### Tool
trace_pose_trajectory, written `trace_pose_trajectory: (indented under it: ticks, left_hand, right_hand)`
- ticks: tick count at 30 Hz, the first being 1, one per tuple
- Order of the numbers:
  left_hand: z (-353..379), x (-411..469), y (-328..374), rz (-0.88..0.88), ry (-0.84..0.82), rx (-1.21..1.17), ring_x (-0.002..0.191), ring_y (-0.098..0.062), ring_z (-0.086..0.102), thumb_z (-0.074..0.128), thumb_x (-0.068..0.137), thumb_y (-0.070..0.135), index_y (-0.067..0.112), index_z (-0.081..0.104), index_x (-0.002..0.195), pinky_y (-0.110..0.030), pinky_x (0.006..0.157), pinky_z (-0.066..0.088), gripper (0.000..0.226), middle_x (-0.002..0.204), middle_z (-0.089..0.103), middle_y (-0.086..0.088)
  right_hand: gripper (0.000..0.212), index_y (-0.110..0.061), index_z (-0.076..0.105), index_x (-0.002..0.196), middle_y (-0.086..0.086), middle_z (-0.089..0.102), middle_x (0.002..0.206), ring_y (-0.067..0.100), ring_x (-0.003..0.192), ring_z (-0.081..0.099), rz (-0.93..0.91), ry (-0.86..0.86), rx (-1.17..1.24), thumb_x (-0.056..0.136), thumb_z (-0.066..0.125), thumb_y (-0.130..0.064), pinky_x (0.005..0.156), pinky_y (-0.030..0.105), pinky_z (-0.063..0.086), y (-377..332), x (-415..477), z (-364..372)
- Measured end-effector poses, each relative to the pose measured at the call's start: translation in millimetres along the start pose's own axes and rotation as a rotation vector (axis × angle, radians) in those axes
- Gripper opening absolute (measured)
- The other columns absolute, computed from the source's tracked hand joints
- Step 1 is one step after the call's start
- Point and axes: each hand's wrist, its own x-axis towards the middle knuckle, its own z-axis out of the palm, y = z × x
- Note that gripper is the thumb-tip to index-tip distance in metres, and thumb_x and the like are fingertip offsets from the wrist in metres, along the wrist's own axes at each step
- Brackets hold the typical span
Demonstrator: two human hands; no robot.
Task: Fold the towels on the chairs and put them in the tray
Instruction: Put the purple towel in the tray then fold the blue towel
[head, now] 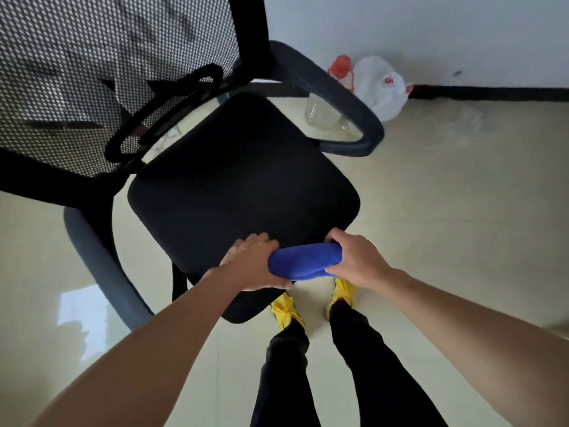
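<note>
Left hand [252, 261] gripping blue towel [303, 261] by its left end, fingers curling round it. Towel bundled, long axis running hand to hand, at chair seat [240, 180] front edge. Right hand [358, 257] clamping right end, equally near.

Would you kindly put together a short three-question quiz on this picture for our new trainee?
1. True or false: the blue towel lies spread flat over the chair seat.
2. How many hands grip the towel? A) none B) one C) two
3. Fill in: by the wall, a white plastic bag sits beside a bottle with a ___ cap.

Key
1. False: it is folded into a compact bundle, held at the seat's front edge.
2. C: the left hand and the right hand each grip one end.
3. Red.
</note>
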Motion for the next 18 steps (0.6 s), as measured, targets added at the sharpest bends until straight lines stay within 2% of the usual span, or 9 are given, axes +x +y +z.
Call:
trace_pose_trajectory:
  ticks: [4,6,9,11,12,15,18]
  left_hand:
    - [-7,-26,63,0.045,-0.065,-0.093,0.084,-0.020,0.058,0.069,0.074,0.051,0.027,0.044,0.091,-0.033,0.070,0.045,0.039,0.090,0.058,0.005]
    - [-16,-35,101,0.101,-0.072,-0.068,0.086,-0.021,0.059,0.069,0.074,0.043,0.026,0.048,0.097,-0.033,0.071,0.048,0.036,0.092,0.062,0.004]
    - [-26,-42,161,0.210,-0.045,0.043,0.091,-0.022,0.062,0.067,0.074,0.037,0.027,0.053,0.112,-0.033,0.076,0.050,0.042,0.099,0.066,0.003]
    - [-28,-48,215,0.306,-0.016,0.159,0.089,-0.022,0.061,0.065,0.074,0.035,0.026,0.052,0.110,-0.031,0.069,0.044,0.039,0.099,0.067,0.001]
    - [-25,-49,220,0.318,-0.004,0.186,0.089,-0.023,0.061,0.063,0.075,0.033,0.025,0.052,0.109,-0.030,0.067,0.041,0.037,0.099,0.066,0.000]
    - [-24,-53,285,0.418,0.041,0.328,0.097,-0.026,0.059,0.058,0.080,0.026,0.021,0.049,0.113,-0.031,0.068,0.038,0.035,0.105,0.064,0.000]
    - [-5,-72,385,0.543,0.097,0.480,0.099,-0.027,0.059,0.052,0.080,0.019,0.021,0.046,0.115,-0.032,0.071,0.038,0.035,0.107,0.060,0.001]
  right_hand:
    - [0.034,-0.025,0.054,0.099,-0.003,0.065,0.086,0.021,0.077,0.060,0.073,0.023,0.084,0.070,0.069,-0.016,0.067,0.034,0.049,21,-77,-32]
    - [0.035,-0.030,0.055,0.099,-0.006,0.065,0.087,0.018,0.079,0.061,0.126,0.064,0.142,0.068,0.068,-0.021,0.070,0.035,0.052,40,-120,-49]
    - [0.034,-0.033,0.055,0.098,-0.007,0.066,0.085,0.017,0.078,0.062,0.171,0.125,0.183,0.067,0.067,-0.025,0.070,0.036,0.053,71,-180,-67]
    - [0.033,-0.030,0.058,0.102,-0.007,0.067,0.086,0.017,0.077,0.061,0.190,0.225,0.174,0.070,0.067,-0.027,0.070,0.033,0.051,98,-235,-77]
    - [0.033,-0.030,0.058,0.104,-0.008,0.067,0.087,0.017,0.078,0.061,0.174,0.244,0.146,0.073,0.066,-0.028,0.070,0.032,0.050,104,-241,-73]
    - [0.032,-0.029,0.057,0.111,-0.011,0.065,0.095,0.016,0.085,0.060,0.174,0.369,0.063,0.080,0.064,-0.032,0.073,0.027,0.045,137,-300,-79]
    - [0.035,-0.029,0.054,0.119,-0.011,0.063,0.109,0.019,0.096,0.061,0.224,0.524,0.026,0.084,0.059,-0.033,0.078,0.028,0.041,193,-388,-76]
